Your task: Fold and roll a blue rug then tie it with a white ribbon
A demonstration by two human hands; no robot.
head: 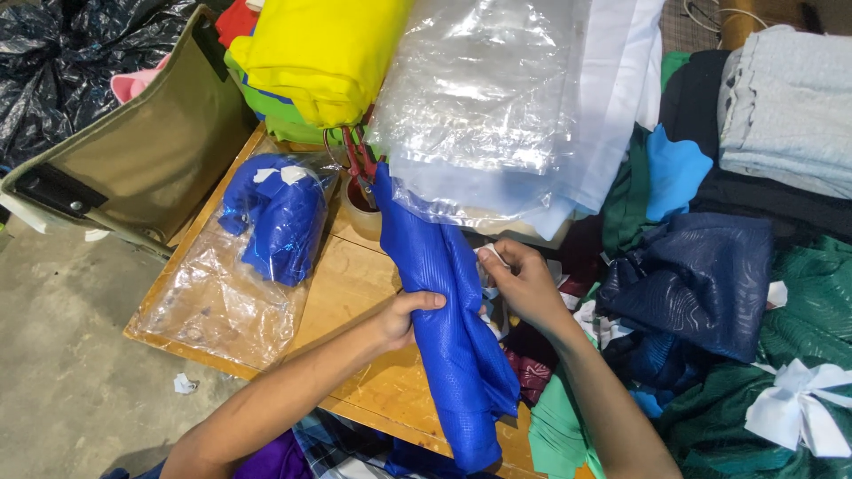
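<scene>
Gripped in the left hand [401,318] was a long roll of blue mesh fabric [444,319], laid over the wooden table [355,275]. Beside it, a bagged blue cloth [277,217] was seen on clear plastic. A small white tag [491,257] was pinched by the right hand [524,284].

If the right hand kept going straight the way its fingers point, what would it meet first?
Probably the rolled blue fabric: the right hand, pinching a small white piece, points left toward the roll, almost touching. Depth is hard to judge.
</scene>
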